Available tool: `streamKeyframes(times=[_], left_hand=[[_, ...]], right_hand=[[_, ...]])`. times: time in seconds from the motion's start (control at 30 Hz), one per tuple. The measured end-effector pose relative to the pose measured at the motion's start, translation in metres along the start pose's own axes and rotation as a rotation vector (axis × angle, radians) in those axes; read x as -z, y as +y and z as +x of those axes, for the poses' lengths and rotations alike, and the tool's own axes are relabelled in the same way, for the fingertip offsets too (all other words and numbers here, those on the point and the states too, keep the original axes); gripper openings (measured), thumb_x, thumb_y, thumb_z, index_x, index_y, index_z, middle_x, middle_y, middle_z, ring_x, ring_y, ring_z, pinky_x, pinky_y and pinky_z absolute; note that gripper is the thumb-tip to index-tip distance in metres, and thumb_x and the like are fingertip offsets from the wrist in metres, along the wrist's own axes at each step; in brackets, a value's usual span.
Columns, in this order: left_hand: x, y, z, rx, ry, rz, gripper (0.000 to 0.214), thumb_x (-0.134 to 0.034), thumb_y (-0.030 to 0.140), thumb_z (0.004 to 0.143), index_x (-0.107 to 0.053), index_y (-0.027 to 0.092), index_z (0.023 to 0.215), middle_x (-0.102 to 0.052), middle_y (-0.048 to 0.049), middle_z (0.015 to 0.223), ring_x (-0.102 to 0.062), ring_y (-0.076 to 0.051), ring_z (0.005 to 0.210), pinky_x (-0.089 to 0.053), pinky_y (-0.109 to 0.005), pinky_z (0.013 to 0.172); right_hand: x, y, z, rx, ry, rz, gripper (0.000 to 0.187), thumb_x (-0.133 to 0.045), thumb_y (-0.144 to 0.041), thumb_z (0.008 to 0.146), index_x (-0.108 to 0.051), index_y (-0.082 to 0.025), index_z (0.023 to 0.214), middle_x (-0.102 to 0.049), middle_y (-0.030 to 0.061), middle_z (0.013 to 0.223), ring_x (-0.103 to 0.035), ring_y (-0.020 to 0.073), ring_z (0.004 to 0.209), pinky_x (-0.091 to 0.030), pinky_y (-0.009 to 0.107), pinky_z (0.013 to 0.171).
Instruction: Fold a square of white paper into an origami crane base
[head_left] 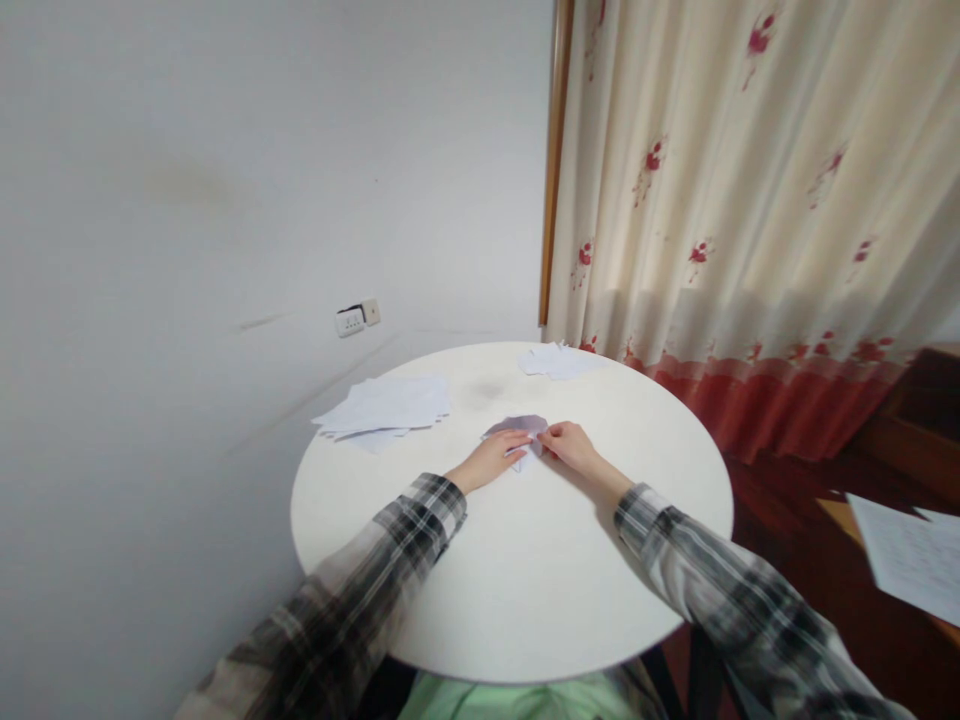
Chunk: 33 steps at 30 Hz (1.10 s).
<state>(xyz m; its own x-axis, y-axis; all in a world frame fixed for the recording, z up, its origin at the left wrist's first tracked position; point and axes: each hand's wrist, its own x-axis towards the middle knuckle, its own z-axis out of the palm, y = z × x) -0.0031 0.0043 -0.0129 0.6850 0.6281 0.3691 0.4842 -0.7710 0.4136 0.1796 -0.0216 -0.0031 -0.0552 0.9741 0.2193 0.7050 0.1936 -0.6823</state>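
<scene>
A small folded sheet of paper (519, 427) is seen near the middle of a round white table (525, 580), slightly toward its far side. The left hand (493, 457) is laid flat on the paper's near left part, fingers stretched out and nothing clasped. The right hand (568, 446) is set against the paper's right edge with its fingers curled. Whether that edge is pinched or only pressed cannot be made out, since the fingertips are small and partly covered by the hand itself. The near part of the folded sheet is hidden beneath both hands, so its full outline cannot be read.

A loose stack of white sheets (386, 405) is spread at the table's left rim, well apart from the hands. A smaller pile of folded papers (556, 361) is found at the far rim, its shapes too small to be told apart. Both forearms are covered by plaid sleeves (390, 560), blurred toward the lower border. More printed sheets (911, 555) are cut off by the right border. A wall socket (352, 319) and a flowered curtain (750, 200) are seen behind.
</scene>
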Motion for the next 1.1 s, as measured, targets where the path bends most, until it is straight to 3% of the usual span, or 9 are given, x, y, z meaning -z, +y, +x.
streamKeyframes(times=[0.23, 0.6, 0.93, 1.1], left_hand=[[0.003, 0.014, -0.003, -0.001, 0.017, -0.052, 0.026, -0.054, 0.023, 0.078, -0.061, 0.016, 0.103, -0.060, -0.0073, 0.112, -0.053, -0.019, 0.105, -0.037, -0.033, 0.097], [0.003, 0.023, -0.005, -0.090, 0.016, -0.041, 0.022, -0.053, 0.023, 0.078, -0.062, 0.017, 0.098, -0.061, -0.0049, 0.108, -0.055, -0.016, 0.101, -0.038, -0.029, 0.095], [0.004, 0.023, -0.004, -0.089, 0.019, -0.108, 0.017, -0.056, 0.018, 0.075, -0.062, 0.018, 0.090, -0.063, -0.0040, 0.103, -0.056, -0.017, 0.095, -0.039, -0.029, 0.090], [0.006, 0.026, -0.004, -0.038, 0.017, -0.108, 0.007, -0.054, 0.018, 0.075, -0.058, 0.017, 0.080, -0.062, -0.0013, 0.086, -0.056, -0.014, 0.081, -0.042, -0.026, 0.079]], right_hand=[[-0.003, 0.001, 0.001, -0.010, 0.049, 0.146, 0.033, -0.045, -0.032, 0.075, -0.060, -0.014, 0.051, -0.056, 0.0015, 0.045, -0.047, 0.0089, 0.042, -0.032, 0.019, 0.045], [-0.006, -0.003, 0.001, -0.062, -0.007, 0.445, 0.030, -0.046, -0.029, 0.076, -0.058, -0.014, 0.052, -0.058, 0.0023, 0.046, -0.048, 0.0087, 0.040, -0.037, 0.019, 0.043], [-0.007, -0.004, 0.001, -0.055, -0.011, 0.524, 0.032, -0.052, -0.035, 0.072, -0.057, -0.014, 0.049, -0.056, 0.0017, 0.043, -0.047, 0.0086, 0.038, -0.037, 0.020, 0.043], [-0.007, -0.004, 0.000, -0.025, -0.028, 0.556, 0.033, -0.050, -0.039, 0.072, -0.056, -0.014, 0.051, -0.055, 0.0011, 0.045, -0.047, 0.0087, 0.039, -0.037, 0.021, 0.043]])
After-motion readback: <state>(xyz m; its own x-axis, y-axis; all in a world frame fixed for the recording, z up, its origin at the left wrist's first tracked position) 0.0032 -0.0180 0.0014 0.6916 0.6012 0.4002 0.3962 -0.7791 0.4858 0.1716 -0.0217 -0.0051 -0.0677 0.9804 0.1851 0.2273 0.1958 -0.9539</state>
